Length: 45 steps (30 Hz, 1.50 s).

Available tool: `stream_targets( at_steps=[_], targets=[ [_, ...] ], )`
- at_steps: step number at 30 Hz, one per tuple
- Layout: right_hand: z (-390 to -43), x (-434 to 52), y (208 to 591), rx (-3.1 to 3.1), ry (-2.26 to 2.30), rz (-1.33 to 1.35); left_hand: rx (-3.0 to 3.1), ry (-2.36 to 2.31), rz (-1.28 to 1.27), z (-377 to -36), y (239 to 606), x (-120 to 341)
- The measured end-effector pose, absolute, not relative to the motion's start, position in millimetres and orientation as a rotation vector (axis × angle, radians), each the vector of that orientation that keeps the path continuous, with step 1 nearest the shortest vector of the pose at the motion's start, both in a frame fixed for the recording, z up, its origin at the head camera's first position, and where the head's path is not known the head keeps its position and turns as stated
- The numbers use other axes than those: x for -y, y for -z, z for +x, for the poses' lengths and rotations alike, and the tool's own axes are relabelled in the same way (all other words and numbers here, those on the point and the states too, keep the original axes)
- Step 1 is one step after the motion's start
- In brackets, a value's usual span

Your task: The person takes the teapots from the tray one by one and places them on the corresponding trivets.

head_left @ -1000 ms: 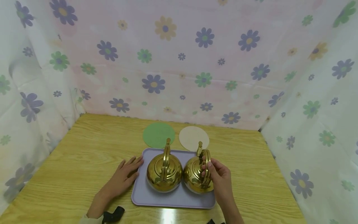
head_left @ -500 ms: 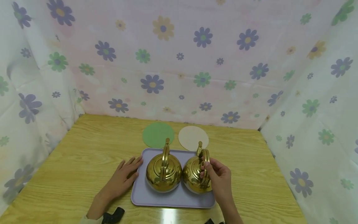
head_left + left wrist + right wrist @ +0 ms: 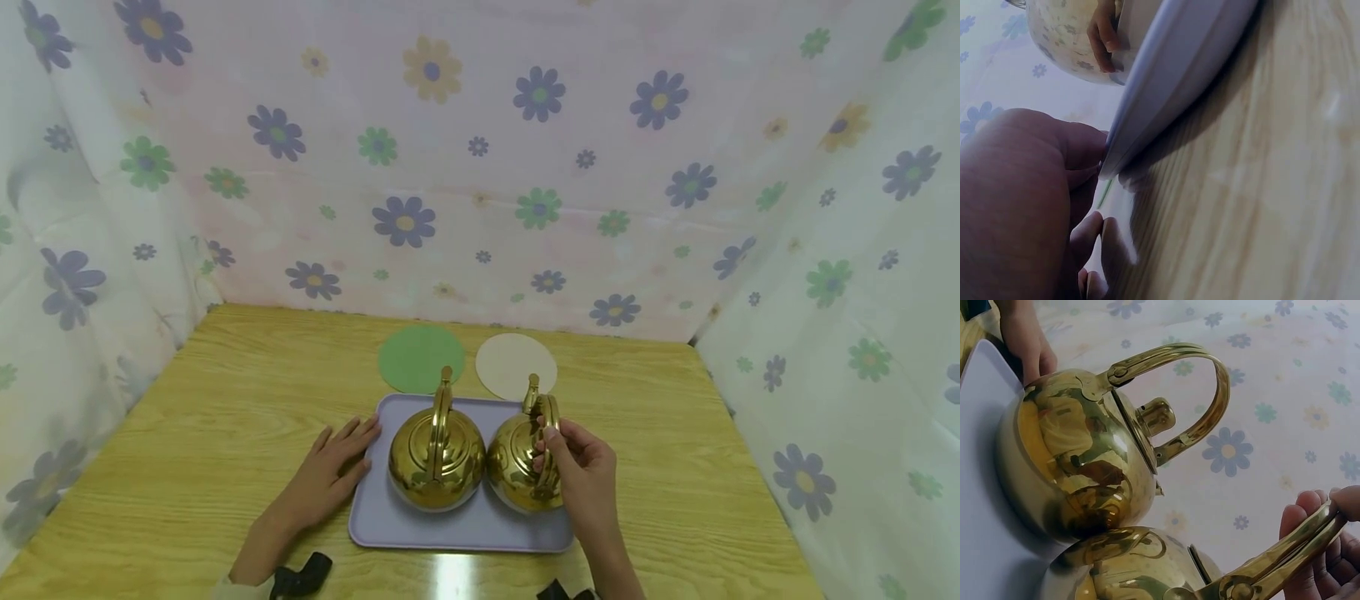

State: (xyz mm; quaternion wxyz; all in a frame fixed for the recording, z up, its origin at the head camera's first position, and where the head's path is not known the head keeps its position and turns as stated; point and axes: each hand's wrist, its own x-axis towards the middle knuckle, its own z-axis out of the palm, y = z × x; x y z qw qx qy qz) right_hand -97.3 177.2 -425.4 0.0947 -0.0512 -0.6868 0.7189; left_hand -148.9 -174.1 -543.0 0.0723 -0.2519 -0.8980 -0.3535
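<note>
Two shiny gold kettles stand side by side on a lilac tray, spouts toward the back. My right hand grips the arched handle of the right kettle, with the thumb on the near side and fingers curled beneath. The left kettle stands close against it, its handle upright. My left hand lies with spread, straight fingers at the tray's left edge. In the left wrist view, the thumb of the left hand touches the tray rim.
Behind the tray lie a green round mat and a cream round mat on the wooden table. Flowered curtains enclose the table at the back and both sides. Black straps circle the wrists.
The head view has shifted slightly. Both hands keep their places, the right on the kettle's handle and the left at the tray's edge; the kettles stay on the tray.
</note>
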Motion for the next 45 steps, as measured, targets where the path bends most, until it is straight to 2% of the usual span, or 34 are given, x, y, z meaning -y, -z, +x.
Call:
stream_targets(
  at_steps=[45],
  targets=[
    [-120,-180,436,1.94,-2.116,-0.051,2.698,1.072,-0.739,-150,546,175]
  ],
)
